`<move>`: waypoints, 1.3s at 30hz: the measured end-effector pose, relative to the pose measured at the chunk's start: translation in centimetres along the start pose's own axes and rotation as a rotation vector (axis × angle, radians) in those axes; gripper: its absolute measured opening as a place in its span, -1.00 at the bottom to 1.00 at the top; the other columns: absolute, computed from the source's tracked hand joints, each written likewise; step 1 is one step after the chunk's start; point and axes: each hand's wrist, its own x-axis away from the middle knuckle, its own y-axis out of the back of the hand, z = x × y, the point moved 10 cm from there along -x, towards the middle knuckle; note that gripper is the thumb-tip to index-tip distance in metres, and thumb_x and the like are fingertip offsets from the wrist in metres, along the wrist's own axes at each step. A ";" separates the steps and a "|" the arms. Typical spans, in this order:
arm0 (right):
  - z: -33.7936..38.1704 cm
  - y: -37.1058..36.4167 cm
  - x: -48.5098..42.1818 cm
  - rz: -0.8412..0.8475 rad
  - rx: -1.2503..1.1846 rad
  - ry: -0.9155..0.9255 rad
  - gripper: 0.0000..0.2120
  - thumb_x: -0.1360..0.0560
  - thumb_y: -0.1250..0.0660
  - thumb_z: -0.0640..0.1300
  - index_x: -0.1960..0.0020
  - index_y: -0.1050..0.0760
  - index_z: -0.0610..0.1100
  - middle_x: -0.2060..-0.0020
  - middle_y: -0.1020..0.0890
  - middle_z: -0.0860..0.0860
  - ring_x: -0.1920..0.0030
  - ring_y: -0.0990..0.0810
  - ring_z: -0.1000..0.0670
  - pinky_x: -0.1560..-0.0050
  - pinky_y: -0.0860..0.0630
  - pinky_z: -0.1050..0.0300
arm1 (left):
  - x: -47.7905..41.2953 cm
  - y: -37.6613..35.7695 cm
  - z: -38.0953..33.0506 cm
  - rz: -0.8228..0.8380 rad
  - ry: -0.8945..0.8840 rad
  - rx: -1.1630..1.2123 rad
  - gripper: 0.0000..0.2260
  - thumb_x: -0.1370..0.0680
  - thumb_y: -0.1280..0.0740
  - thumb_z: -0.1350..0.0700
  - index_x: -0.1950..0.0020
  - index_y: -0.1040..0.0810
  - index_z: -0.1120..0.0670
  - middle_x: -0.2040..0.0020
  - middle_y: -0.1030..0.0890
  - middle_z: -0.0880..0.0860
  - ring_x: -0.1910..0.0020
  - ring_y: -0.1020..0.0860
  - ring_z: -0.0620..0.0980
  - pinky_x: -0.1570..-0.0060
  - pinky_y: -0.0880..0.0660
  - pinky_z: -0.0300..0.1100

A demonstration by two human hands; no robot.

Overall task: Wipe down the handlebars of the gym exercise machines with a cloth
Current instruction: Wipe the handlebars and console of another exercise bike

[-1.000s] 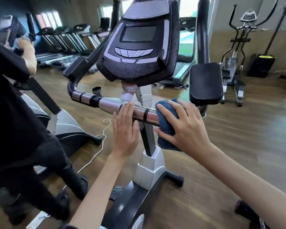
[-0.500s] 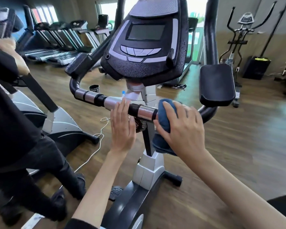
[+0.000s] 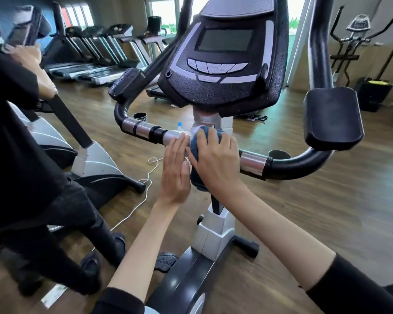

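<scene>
An exercise bike's handlebar (image 3: pixel 143 130) runs across the middle, with silver sensor sleeves and black bends at both ends. My right hand (image 3: pixel 216 159) presses a dark blue cloth (image 3: pixel 196 143) around the bar's centre, just under the console (image 3: pixel 222 55). Most of the cloth is hidden under that hand, with a fold hanging below the bar. My left hand (image 3: pixel 176 171) lies flat against the bar right beside the cloth, fingers straight and together, holding nothing. The right silver sleeve (image 3: pixel 252 163) shows uncovered.
A person in black (image 3: pixel 21 155) stands at the left, hand on the neighbouring machine. A black elbow pad (image 3: pixel 331 116) juts at the right. Treadmills (image 3: pixel 95 69) line the back left, an elliptical (image 3: pixel 354 37) stands back right. A white cable (image 3: pixel 145 189) lies on the wood floor.
My right hand has slid the cloth leftwards along the bar to its centre, uncovering the right silver sleeve. My left hand now touches the cloth. The view has shifted left.
</scene>
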 end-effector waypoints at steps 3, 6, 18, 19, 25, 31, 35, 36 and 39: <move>-0.4 0.3 0.3 0.001 0.008 0.010 -0.59 -0.56 -0.11 0.13 -0.15 -0.55 -0.13 0.07 -0.60 -0.07 0.19 -0.54 -0.12 0.15 -0.45 0.04 | 0.0 0.0 -0.2 0.006 -0.001 0.013 -0.55 -0.60 0.04 0.14 -0.44 -0.27 0.29 -0.46 -0.28 0.14 -0.49 -0.18 0.12 -0.48 -0.11 0.06; -1.5 1.1 1.2 0.001 0.001 0.007 -0.57 -0.54 -0.11 0.10 -0.20 -0.54 -0.14 -0.02 -0.62 -0.08 0.10 -0.59 -0.15 0.05 -0.50 0.02 | 0.0 0.2 -0.3 -0.003 -0.015 0.014 -0.55 -0.60 0.04 0.14 -0.43 -0.29 0.28 -0.45 -0.29 0.11 -0.49 -0.18 0.05 -0.48 -0.12 0.02; -5.3 3.0 3.7 -0.031 0.059 -0.080 -0.58 -0.60 -0.15 0.08 -0.25 -0.50 -0.21 -0.12 -0.58 -0.18 -0.04 -0.57 -0.24 -0.09 -0.47 -0.08 | 0.1 0.2 -0.2 0.023 0.013 0.041 -0.53 -0.59 0.06 0.12 -0.43 -0.30 0.30 -0.45 -0.31 0.16 -0.49 -0.20 0.08 -0.48 -0.12 0.04; -4.2 2.3 3.0 -0.010 0.047 -0.068 -0.57 -0.59 -0.16 0.09 -0.26 -0.49 -0.20 -0.12 -0.58 -0.17 -0.04 -0.56 -0.23 -0.08 -0.46 -0.08 | 0.1 0.2 -0.2 0.023 0.013 0.044 -0.52 -0.60 0.07 0.11 -0.43 -0.30 0.30 -0.46 -0.31 0.15 -0.49 -0.19 0.07 -0.48 -0.11 0.01; 0.2 0.4 1.4 0.038 -0.043 0.055 -0.61 -0.49 -0.32 -0.02 -0.27 -0.51 -0.15 -0.14 -0.59 -0.15 -0.07 -0.57 -0.22 -0.14 -0.45 -0.07 | 0.1 0.5 -0.1 0.005 0.047 0.052 -0.53 -0.61 0.08 0.10 -0.43 -0.31 0.28 -0.46 -0.32 0.13 -0.50 -0.18 0.01 -0.49 -0.11 -0.05; -4.2 2.9 4.4 0.035 -0.074 0.173 -0.50 -0.48 -0.27 -0.04 -0.37 -0.42 -0.21 -0.27 -0.52 -0.21 -0.21 -0.52 -0.28 -0.26 -0.37 -0.10 | 0.6 -0.3 -1.1 -0.038 0.109 -0.029 -0.53 -0.61 0.05 0.10 -0.49 -0.23 0.21 -0.50 -0.25 0.12 -0.52 -0.14 0.01 -0.51 0.01 0.04; -9.9 5.0 7.1 0.032 -0.129 0.190 -0.49 -0.53 -0.22 -0.03 -0.41 -0.37 -0.23 -0.31 -0.48 -0.22 -0.29 -0.43 -0.27 -0.34 -0.34 -0.15 | 1.9 -2.2 -5.1 -0.006 0.008 -0.080 -0.53 -0.58 0.00 0.13 -0.50 -0.19 0.18 -0.51 -0.22 0.10 -0.52 -0.12 0.01 -0.51 0.08 0.04; -11.0 5.3 7.5 0.032 -0.133 0.200 -0.49 -0.54 -0.22 -0.02 -0.42 -0.35 -0.23 -0.33 -0.46 -0.22 -0.32 -0.40 -0.26 -0.36 -0.33 -0.16 | 2.3 -2.9 -6.4 0.009 -0.048 -0.089 -0.53 -0.57 -0.01 0.14 -0.49 -0.18 0.18 -0.51 -0.21 0.10 -0.53 -0.11 0.00 -0.51 0.07 0.05; -12.4 5.1 8.0 0.032 -0.169 0.196 -0.47 -0.54 -0.21 -0.01 -0.44 -0.30 -0.22 -0.34 -0.44 -0.22 -0.37 -0.33 -0.25 -0.38 -0.30 -0.20 | 3.1 -4.7 -8.9 0.056 -0.127 -0.079 -0.52 -0.56 -0.03 0.14 -0.49 -0.14 0.15 -0.51 -0.17 0.07 -0.54 -0.05 -0.05 -0.50 0.05 0.09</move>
